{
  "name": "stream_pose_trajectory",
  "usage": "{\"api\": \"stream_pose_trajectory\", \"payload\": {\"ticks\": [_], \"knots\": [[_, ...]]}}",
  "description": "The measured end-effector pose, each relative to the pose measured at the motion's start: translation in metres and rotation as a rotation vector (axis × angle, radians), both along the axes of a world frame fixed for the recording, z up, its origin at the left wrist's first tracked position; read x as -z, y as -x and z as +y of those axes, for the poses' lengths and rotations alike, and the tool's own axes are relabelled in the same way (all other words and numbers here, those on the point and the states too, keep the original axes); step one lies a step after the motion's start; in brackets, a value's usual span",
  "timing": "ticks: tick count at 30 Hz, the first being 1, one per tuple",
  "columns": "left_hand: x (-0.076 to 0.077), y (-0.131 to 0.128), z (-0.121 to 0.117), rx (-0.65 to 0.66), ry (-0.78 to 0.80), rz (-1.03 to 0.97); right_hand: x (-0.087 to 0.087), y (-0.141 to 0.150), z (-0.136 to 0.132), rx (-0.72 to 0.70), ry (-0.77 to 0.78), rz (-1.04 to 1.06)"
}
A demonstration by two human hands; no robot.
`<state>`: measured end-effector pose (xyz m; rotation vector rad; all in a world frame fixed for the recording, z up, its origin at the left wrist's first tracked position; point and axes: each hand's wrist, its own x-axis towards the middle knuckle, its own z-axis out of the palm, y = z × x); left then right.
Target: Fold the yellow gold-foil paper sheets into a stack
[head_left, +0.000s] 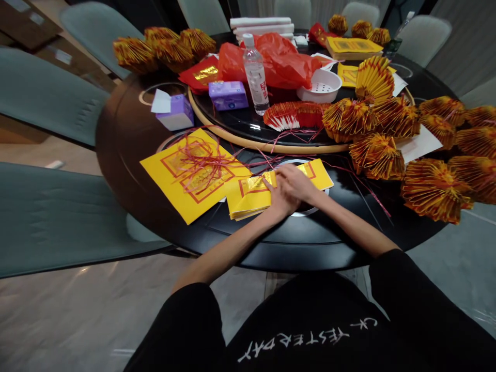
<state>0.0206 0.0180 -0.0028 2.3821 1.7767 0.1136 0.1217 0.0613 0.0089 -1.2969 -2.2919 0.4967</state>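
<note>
A folded bundle of yellow joss paper (248,199) with red and gold print lies across the table edge in front of me. My left hand (282,200) grips its middle, one finger stretched along the top. Over it, my right hand (295,182) is closed at the same spot, its fingertips where a thin pink string (265,156) runs into the hands. What lies under the fingers is hidden. To the left, a tangle of pink strings (205,163) rests on flat yellow joss paper sheets (182,204).
Fanned paper bundles (377,155) crowd the right side, with several more (166,49) at back left. On the turntable (240,139) stand a water bottle (256,77), a purple tissue pack (228,95), red plastic bags (275,59) and a white basket (321,87). Another tissue pack (176,113) sits left.
</note>
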Motion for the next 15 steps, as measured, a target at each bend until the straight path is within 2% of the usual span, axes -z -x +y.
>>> {"api": "stream_pose_trajectory", "payload": {"ticks": [1, 3, 6, 10, 15], "knots": [[-0.002, -0.001, -0.001, -0.002, -0.014, 0.002, 0.001, -0.027, 0.010, -0.007, -0.081, 0.024], [-0.007, -0.003, -0.003, -0.007, -0.028, 0.018, 0.006, -0.078, 0.028, 0.080, -0.184, 0.005], [-0.011, -0.004, -0.004, -0.022, -0.017, 0.044, 0.020, -0.126, 0.045, 0.205, -0.188, -0.082], [-0.013, -0.004, -0.004, -0.013, -0.028, 0.070, 0.031, -0.137, 0.058, 0.177, -0.227, -0.131], [-0.015, 0.000, -0.003, 0.022, -0.050, 0.089, 0.030, -0.134, 0.061, 0.088, -0.259, -0.099]]}}
